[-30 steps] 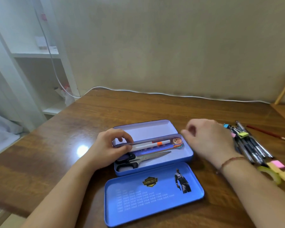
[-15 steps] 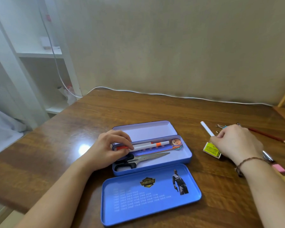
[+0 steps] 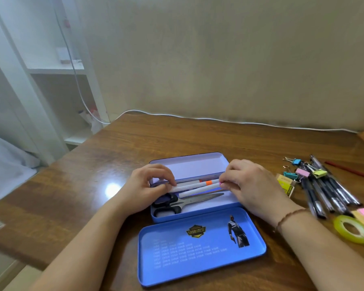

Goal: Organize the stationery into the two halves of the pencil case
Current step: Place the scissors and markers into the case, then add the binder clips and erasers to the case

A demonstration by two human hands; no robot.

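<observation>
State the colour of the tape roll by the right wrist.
Translucent yellow-green; the tape roll shows best in the head view.

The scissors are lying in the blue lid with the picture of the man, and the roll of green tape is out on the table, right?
Not quite. The head view shows the scissors in the case's middle tray, not the pictured lid, which holds nothing. The green tape is indeed on the table.

You have a blue pencil case point(image 3: 198, 215), its lid point(image 3: 202, 248) printed with a yellow badge and dark figure, black-handled scissors point(image 3: 177, 203), and pink, yellow, blue binder clips point(image 3: 303, 172) at right.
</observation>
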